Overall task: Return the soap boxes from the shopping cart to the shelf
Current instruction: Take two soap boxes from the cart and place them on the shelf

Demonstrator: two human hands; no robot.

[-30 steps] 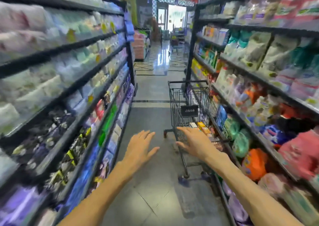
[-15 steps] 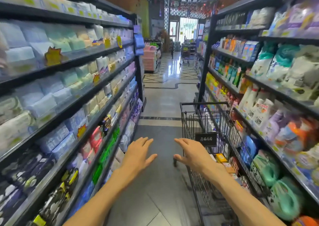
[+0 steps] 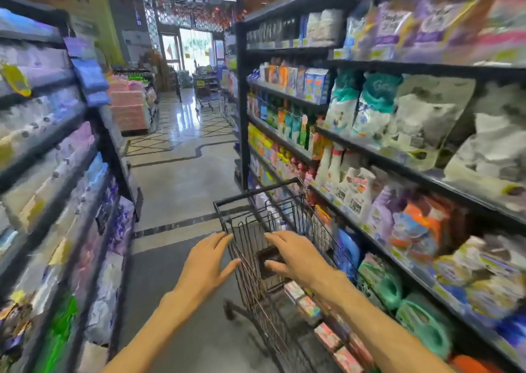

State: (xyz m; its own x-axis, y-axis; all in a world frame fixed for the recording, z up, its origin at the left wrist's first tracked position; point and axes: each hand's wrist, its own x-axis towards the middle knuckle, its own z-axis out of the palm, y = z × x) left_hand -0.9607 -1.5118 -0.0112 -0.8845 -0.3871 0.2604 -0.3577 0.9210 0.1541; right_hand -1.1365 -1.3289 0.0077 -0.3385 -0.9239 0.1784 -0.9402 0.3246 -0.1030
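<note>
Soap boxes [image 3: 308, 305]: small pink and pale boxes lie in a row inside the shopping cart, on its right side, below the right arm. They are blurry.
Right hand [image 3: 299, 258]: fingers are straight and spread apart. It holds nothing. It hangs over the inside of the cart, above a dark tag on the wire.
Left hand [image 3: 206, 264]: fingers are straight and a bit spread. It holds nothing. It is just beside the cart's left wire wall. I cannot tell if the thumb touches the wire.
Shopping cart [image 3: 256, 201]: black wire, standing close to the right shelf.
Right shelf [image 3: 378, 159]: black boards full of bags, bottles and packs.
Left shelf [image 3: 57, 156]: black boards full of soft pale packs, very blurry.
Floor [image 3: 182, 179]: shiny grey tiles with dark lines.
Far end: a bright doorway [image 3: 196, 51] and another cart [image 3: 203, 93].
</note>
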